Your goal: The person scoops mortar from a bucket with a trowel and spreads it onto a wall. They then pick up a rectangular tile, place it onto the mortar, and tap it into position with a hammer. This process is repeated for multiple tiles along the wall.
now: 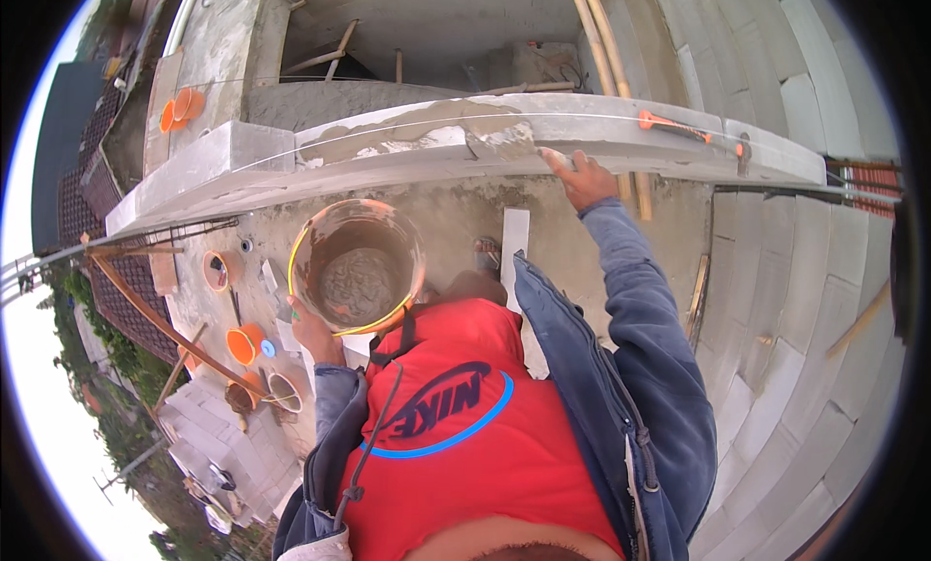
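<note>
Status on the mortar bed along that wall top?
Done: grey mortar covers the middle of the block wall top. In hand: right hand spreading at the patch's right end; left hand holds the mortar bucket. Left: both ends look bare.

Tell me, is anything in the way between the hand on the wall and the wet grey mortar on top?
Nothing visible is. The right hand rests on the top of the block wall, right at the edge of the grey mortar. A thin string runs along the wall top above the mortar. The left hand holds the bucket lower down.
</note>
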Tool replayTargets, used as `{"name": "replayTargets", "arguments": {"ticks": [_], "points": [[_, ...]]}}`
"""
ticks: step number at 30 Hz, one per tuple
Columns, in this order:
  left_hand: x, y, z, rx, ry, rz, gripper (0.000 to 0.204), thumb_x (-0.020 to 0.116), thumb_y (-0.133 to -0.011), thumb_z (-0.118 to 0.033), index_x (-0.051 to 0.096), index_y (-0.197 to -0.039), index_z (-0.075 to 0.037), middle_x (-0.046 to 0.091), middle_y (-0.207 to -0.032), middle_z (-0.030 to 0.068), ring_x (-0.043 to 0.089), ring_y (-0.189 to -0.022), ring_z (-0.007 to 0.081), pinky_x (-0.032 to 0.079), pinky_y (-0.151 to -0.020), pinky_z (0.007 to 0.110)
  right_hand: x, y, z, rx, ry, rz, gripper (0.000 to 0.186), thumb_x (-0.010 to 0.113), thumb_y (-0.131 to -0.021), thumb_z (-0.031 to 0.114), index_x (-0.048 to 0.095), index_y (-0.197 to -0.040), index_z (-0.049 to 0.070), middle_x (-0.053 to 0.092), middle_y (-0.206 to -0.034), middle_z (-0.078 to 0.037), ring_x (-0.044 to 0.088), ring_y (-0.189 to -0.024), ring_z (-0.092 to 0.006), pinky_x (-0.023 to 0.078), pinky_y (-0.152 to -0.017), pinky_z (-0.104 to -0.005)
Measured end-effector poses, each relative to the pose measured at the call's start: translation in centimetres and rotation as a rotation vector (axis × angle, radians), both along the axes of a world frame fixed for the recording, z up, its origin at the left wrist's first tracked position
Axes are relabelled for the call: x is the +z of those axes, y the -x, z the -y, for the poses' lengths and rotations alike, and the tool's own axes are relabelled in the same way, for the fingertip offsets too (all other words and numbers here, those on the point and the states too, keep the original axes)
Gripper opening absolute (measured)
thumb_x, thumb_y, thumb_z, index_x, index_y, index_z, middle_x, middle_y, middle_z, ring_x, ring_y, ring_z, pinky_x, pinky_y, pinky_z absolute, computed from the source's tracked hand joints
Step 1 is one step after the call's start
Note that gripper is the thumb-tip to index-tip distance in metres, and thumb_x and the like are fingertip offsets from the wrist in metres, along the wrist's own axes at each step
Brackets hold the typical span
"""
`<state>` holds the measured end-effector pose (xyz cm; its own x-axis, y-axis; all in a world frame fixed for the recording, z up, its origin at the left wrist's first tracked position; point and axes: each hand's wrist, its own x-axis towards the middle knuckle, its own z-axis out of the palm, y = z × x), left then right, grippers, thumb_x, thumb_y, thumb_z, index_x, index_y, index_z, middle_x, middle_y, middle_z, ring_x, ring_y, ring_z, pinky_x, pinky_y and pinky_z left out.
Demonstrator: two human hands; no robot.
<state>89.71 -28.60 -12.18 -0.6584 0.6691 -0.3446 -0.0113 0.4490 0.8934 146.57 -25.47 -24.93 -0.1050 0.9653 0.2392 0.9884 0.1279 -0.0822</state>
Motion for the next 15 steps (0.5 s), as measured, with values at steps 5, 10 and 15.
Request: {"name": "replayTargets", "arguments": {"ticks": [5, 10, 15], "points": [[-0.6, 0.6, -0.6, -0.038, -0.028, 0.038, 0.069, 0.045, -0.113, -0.054, 0.065, -0.128, 0.01, 0.073, -0.115, 0.0183, 0.074, -0.099, 0.0286, 0.063, -0.083, 0.041, -4.7, -0.1, 3.4, -0.22, 0.026, -0.105, 0.074, 0.064, -0.092, 0.011, 0.051, -0.152, 0.051, 0.063, -0.113, -0.012, 0.069, -0.075, -0.0358, 0.059, -0.062, -0.0508], [-1.3, 0.0, -1.4, -0.075, 0.084, -0.022, 0.071, 0.045, -0.113, -0.056, 0.069, -0.12, 0.01, 0.074, -0.114, 0.0192, 0.074, -0.098, 0.0287, 0.062, -0.08, 0.043, -7.9, 3.0, 8.3, -0.317, 0.141, -0.251, 0.068, 0.073, -0.088, 0.02, 0.057, -0.15, 0.044, 0.065, -0.106, -0.009, 0.07, -0.076, -0.0371, 0.058, -0.063, -0.0498], [-0.4, -0.2, -2.6, -0.187, 0.027, 0.005, 0.07, 0.046, -0.112, -0.057, 0.072, -0.114, 0.009, 0.074, -0.1, 0.0165, 0.073, -0.086, 0.0275, 0.061, -0.074, 0.045, -1.2, 9.3, 12.1, -0.058, 0.175, -0.47, 0.066, 0.074, -0.089, 0.022, 0.057, -0.152, 0.036, 0.068, -0.101, -0.011, 0.072, -0.078, -0.0373, 0.06, -0.067, -0.0514]]}}
